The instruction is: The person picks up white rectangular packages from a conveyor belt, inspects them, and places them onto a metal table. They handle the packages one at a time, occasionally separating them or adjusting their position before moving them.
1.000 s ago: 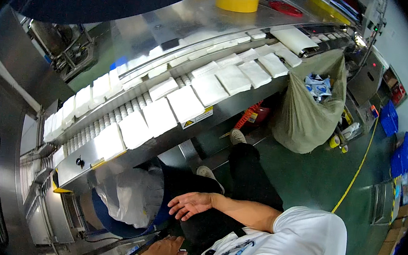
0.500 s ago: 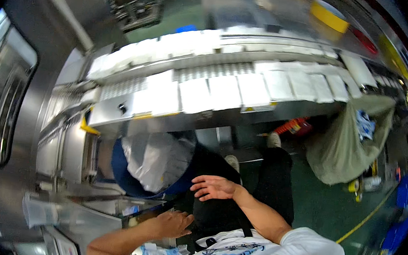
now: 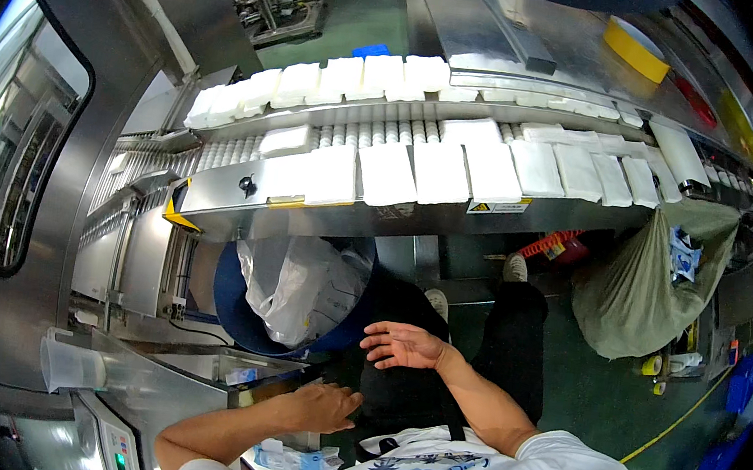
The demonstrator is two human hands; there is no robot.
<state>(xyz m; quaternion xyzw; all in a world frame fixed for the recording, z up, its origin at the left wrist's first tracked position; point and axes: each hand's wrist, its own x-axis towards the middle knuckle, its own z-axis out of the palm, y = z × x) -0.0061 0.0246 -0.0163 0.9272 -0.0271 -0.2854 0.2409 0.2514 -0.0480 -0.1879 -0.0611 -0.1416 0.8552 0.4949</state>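
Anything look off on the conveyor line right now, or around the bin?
Mostly orderly. One white pack lies alone on the rollers behind the front row, out of line. The blue bin sits tilted, its white liner bag crumpled. Both hands are empty.

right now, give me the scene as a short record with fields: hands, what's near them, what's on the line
left hand: empty, fingers curled, low beside a steel ledge
right hand: empty, open, palm up, above the lap
nearest thing: blue bin lined with a white bag, just left of the right hand
conveyor: steel, carrying rows of white packs
far side: yellow tape roll on the steel top
right of the person: grey-green sack hanging off the line
floor: green, with a yellow line
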